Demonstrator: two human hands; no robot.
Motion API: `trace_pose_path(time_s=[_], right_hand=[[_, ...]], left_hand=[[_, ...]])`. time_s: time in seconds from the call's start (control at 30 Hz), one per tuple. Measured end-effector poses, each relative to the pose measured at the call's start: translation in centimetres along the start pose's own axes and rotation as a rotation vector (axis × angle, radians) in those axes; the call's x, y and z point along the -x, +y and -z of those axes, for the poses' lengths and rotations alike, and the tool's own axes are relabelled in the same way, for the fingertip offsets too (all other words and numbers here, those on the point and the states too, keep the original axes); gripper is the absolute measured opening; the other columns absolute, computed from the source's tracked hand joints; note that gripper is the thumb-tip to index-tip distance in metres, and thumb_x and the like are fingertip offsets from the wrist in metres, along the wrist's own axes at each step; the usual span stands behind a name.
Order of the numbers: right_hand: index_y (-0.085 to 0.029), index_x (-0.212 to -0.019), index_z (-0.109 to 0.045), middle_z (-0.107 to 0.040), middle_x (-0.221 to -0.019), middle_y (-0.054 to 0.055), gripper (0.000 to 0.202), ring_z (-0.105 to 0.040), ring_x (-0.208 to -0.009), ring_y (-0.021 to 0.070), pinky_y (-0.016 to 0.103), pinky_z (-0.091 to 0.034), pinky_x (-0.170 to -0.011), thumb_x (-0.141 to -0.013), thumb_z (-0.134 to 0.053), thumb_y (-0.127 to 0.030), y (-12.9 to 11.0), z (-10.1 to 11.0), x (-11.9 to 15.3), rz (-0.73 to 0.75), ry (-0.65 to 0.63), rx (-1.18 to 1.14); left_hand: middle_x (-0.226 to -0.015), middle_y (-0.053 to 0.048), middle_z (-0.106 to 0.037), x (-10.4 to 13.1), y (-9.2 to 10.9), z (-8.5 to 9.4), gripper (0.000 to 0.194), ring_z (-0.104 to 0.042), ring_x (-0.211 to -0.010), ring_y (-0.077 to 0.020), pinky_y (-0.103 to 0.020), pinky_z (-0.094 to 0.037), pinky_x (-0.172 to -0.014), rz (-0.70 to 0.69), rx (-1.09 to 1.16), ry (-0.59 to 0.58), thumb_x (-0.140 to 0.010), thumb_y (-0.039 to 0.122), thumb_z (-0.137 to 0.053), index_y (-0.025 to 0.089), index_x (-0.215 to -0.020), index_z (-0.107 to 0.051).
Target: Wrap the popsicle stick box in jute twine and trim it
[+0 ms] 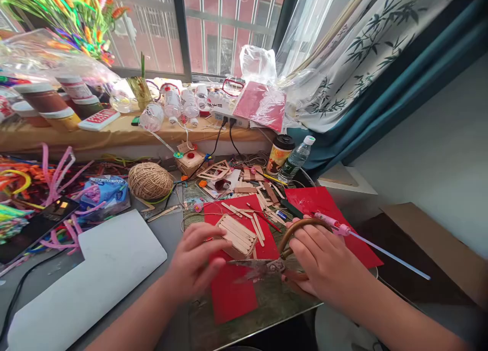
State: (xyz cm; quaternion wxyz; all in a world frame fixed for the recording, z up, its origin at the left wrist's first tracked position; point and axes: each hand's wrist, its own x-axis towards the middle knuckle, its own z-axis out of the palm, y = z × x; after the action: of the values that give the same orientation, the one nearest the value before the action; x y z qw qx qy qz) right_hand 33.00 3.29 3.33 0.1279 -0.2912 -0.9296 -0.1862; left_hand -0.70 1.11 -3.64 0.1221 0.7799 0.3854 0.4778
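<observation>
My right hand (324,262) grips a pair of scissors (267,265) with large brown loop handles, the blades pointing left over a red paper sheet (232,290). My left hand (196,262) pinches the edge of that red sheet beside the blades. Just beyond my fingers a panel of glued wooden craft sticks (238,234) lies on the red paper. Loose craft sticks (259,209) are scattered behind it.
A second red sheet (324,203), a pink-tipped glue gun (343,229), a twine ball (150,181), a white board (95,275), a phone (36,226), pipe cleaners (57,178), a cup (279,154) and a water bottle (296,159) crowd the desk. Jars and bottles line the windowsill.
</observation>
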Motion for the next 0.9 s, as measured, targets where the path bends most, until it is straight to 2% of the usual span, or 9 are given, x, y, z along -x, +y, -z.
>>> trace_pose_path(time_s=[0.07,0.13,0.27,0.33,0.47,0.6,0.7,0.8,0.9], right_hand=[[-0.013,-0.119,-0.067,-0.074,-0.115,0.017,0.026,-0.061,-0.116,0.0347,0.051,-0.045,-0.106,-0.096,-0.064,-0.025,0.1,0.6,-0.3,0.060,0.010,0.042],[-0.014,-0.121,-0.067,-0.075,-0.116,0.016,0.025,-0.061,-0.116,0.0324,0.048,-0.045,-0.105,-0.098,-0.061,-0.022,0.2,1.2,-0.8,0.129,0.026,0.071],[-0.018,-0.122,-0.069,-0.076,-0.119,0.013,0.024,-0.062,-0.117,0.0293,0.045,-0.044,-0.106,-0.100,-0.061,-0.023,0.3,1.8,-1.8,0.232,0.036,0.065],[-0.017,-0.122,-0.069,-0.077,-0.118,0.013,0.025,-0.062,-0.117,0.0296,0.045,-0.045,-0.105,-0.100,-0.059,-0.022,0.3,1.7,-2.1,0.225,0.040,0.061],[-0.016,-0.118,-0.069,-0.077,-0.113,0.015,0.023,-0.063,-0.113,0.0315,0.047,-0.045,-0.103,-0.100,-0.057,-0.022,0.5,1.2,-2.1,0.161,0.026,0.077],[-0.012,-0.116,-0.068,-0.075,-0.116,0.019,0.024,-0.064,-0.115,0.0357,0.052,-0.046,-0.107,-0.097,-0.061,-0.026,0.8,0.9,-1.1,0.080,0.004,0.061],[-0.011,-0.115,-0.067,-0.074,-0.120,0.020,0.025,-0.063,-0.116,0.0378,0.053,-0.047,-0.108,-0.093,-0.066,-0.024,1.0,0.8,-0.3,-0.015,-0.002,0.058],[-0.012,-0.116,-0.067,-0.074,-0.119,0.020,0.026,-0.063,-0.115,0.0374,0.053,-0.046,-0.108,-0.092,-0.066,-0.023,1.0,0.9,-0.1,-0.024,-0.009,0.063],[-0.013,-0.116,-0.068,-0.074,-0.115,0.018,0.026,-0.063,-0.113,0.0357,0.052,-0.045,-0.107,-0.094,-0.063,-0.026,0.7,1.3,-0.3,0.037,-0.025,0.064]], left_hand=[[-0.125,-0.010,-0.076,-0.1,1.4,-0.2,0.038,-0.067,-0.114,-0.0308,-0.046,-0.050,-0.105,-0.029,0.000,-0.121,-0.092,0.036,-0.078,0.034,-0.130,-0.075],[-0.121,-0.010,-0.078,-0.4,2.8,-0.6,0.040,-0.068,-0.110,-0.0306,-0.046,-0.050,-0.104,0.042,0.004,-0.177,-0.087,0.038,-0.084,0.033,-0.126,-0.077],[-0.105,-0.007,-0.081,-1.3,4.5,-1.3,0.008,-0.071,-0.098,-0.0259,-0.043,-0.055,-0.093,0.248,0.166,-0.247,-0.094,0.032,-0.077,0.032,-0.098,-0.084],[-0.098,-0.007,-0.082,-1.7,4.5,-1.3,0.010,-0.073,-0.095,-0.0248,-0.041,-0.057,-0.088,0.323,0.277,-0.257,-0.096,0.032,-0.076,0.030,-0.091,-0.084],[-0.096,-0.007,-0.083,-1.8,3.2,-0.5,0.014,-0.075,-0.092,-0.0243,-0.038,-0.058,-0.085,0.459,0.396,-0.179,-0.097,0.034,-0.074,0.028,-0.093,-0.086],[-0.090,-0.006,-0.078,-1.4,1.2,0.2,0.031,-0.071,-0.085,-0.0211,-0.033,-0.055,-0.080,0.591,0.350,0.035,-0.100,0.039,-0.070,0.022,-0.074,-0.074],[-0.109,-0.007,-0.077,-1.0,0.6,-0.2,0.014,-0.070,-0.094,-0.0212,-0.032,-0.054,-0.084,0.569,0.330,0.150,-0.098,0.038,-0.073,0.023,-0.100,-0.073],[-0.138,-0.010,-0.070,-0.5,1.2,-0.9,0.052,-0.069,-0.112,-0.0243,-0.035,-0.055,-0.094,0.475,0.307,0.105,-0.093,0.031,-0.080,0.030,-0.140,-0.060],[-0.128,-0.008,-0.075,0.0,2.0,-1.3,0.043,-0.070,-0.115,-0.0255,-0.037,-0.054,-0.098,0.335,0.241,-0.036,-0.094,0.026,-0.078,0.032,-0.134,-0.065]])
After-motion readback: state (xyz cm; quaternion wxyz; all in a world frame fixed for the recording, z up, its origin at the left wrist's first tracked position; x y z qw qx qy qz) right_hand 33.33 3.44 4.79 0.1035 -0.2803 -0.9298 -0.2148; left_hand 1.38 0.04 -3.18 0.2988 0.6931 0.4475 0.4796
